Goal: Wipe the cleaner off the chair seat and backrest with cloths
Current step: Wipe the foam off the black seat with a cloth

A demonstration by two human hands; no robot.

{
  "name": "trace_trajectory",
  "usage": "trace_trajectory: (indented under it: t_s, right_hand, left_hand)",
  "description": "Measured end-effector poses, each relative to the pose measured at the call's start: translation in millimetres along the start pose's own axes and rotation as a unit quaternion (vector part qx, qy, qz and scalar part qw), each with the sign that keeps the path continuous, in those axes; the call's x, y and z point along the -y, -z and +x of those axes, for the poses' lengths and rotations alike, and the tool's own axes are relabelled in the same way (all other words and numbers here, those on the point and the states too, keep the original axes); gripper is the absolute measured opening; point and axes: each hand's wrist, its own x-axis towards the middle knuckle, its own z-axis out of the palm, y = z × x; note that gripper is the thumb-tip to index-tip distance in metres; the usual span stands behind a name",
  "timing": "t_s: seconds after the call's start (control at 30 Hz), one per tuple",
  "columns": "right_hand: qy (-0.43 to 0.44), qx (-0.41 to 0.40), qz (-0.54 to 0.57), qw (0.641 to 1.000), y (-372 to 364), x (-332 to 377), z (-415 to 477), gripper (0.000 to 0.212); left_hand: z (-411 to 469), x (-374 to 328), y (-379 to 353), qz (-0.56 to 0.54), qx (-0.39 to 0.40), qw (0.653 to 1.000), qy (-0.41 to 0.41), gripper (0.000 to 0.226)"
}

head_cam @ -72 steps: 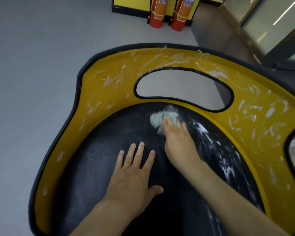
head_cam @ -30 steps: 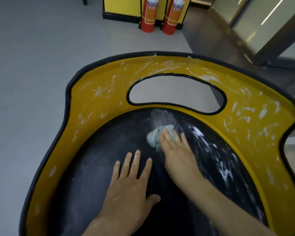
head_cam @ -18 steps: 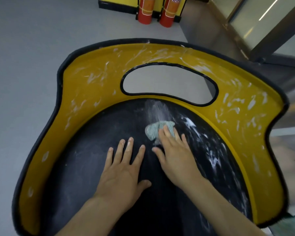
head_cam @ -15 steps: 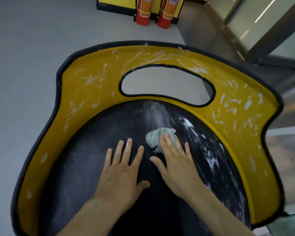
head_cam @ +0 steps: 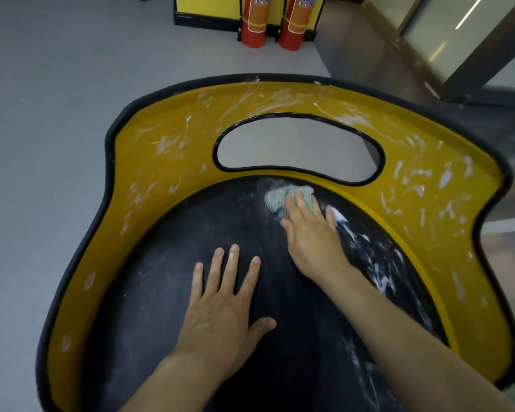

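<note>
The right hand's fingers [head_cam: 298, 207] lie straight and close together, released rather than clenched, and press flat on a bunched pale green cloth [head_cam: 274, 199]. The thumb sticks out to the side, touching the seat. The cloth sits at the far back of the black seat [head_cam: 161, 281], just beside the yellow edge under the oval cutout [head_cam: 298, 147]; part of it is hidden under the fingertips, and its edges are blurred. The right hand [head_cam: 312, 242] reaches in from the lower right, its forearm crossing the seat.

The left hand's fingers [head_cam: 232, 270] are also released: spread, straight and resting flat on the middle of the seat, grasping nothing. White flecks show on some of the fingertips. The left hand [head_cam: 220, 318] lies nearer the person than the right one, and the two hands are apart.

White cleaner smears [head_cam: 358, 237] streak the right side of the seat beside the right hand, while the left side looks dull with only a faint haze. The yellow backrest [head_cam: 167, 144], edged in black, curves around the seat and carries many white streaks along its top and right side.

Beyond the chair, on the grey floor [head_cam: 57, 84], two red fire extinguishers [head_cam: 254, 23] stand side by side against a yellow panel.
</note>
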Motion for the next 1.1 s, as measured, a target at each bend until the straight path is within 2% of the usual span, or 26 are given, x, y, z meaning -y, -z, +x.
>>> trace_trajectory:
  t_s: [0.2, 0.3, 0.4, 0.47, 0.57, 0.7, 0.9, 0.97, 1.1]
  right_hand:
    - [-0.025, 0.058, -0.009, 0.998, -6.7, -7.3, -109.1, 0.07]
    - [-0.023, 0.035, -0.03, 0.999, -11.2, -11.6, -97.1, 0.067]
    - [-0.033, 0.005, -0.041, 0.999, -12.0, -19.4, -48.3, 0.06]
    - [-0.048, 0.011, -0.028, 0.998, -6.4, -24.2, -10.3, 0.057]
    - [-0.056, 0.015, -0.01, 0.998, 3.5, -25.6, 20.3, 0.057]
    - [-0.049, 0.006, -0.02, 0.999, 2.8, -28.2, -21.8, 0.057]
    - [-0.053, 0.053, -0.047, 0.996, -3.1, -31.5, -117.0, 0.064]
    - [-0.048, 0.055, -0.052, 0.996, -4.1, -33.4, -117.1, 0.066]
    - [-0.051, 0.019, -0.044, 0.998, -3.3, -46.2, -66.5, 0.057]
  left_hand:
    - [9.5, -0.8, -10.5, -0.027, -0.016, 1.0, 0.001, 0.101]
    - [8.7, 2.2, -16.2, -0.034, -0.008, 0.999, -0.005, 0.093]
    - [6.8, 4.6, -13.5, -0.033, -0.013, 0.999, -0.017, 0.096]
    - [5.9, 2.4, -13.4, -0.01, -0.03, 0.999, -0.018, 0.097]
    - [7.5, -4.9, -6.3, -0.003, -0.008, 1.0, 0.001, 0.098]
    - [9.6, -9.1, -5.8, -0.011, 0.004, 1.0, 0.014, 0.103]
    - [12.1, -10.7, -5.4, -0.025, 0.004, 1.0, 0.007, 0.105]
    - [11.2, -11.8, -5.3, -0.018, 0.007, 1.0, 0.007, 0.104]
    - [9.3, -11.7, -4.9, -0.006, 0.01, 1.0, 0.007, 0.102]
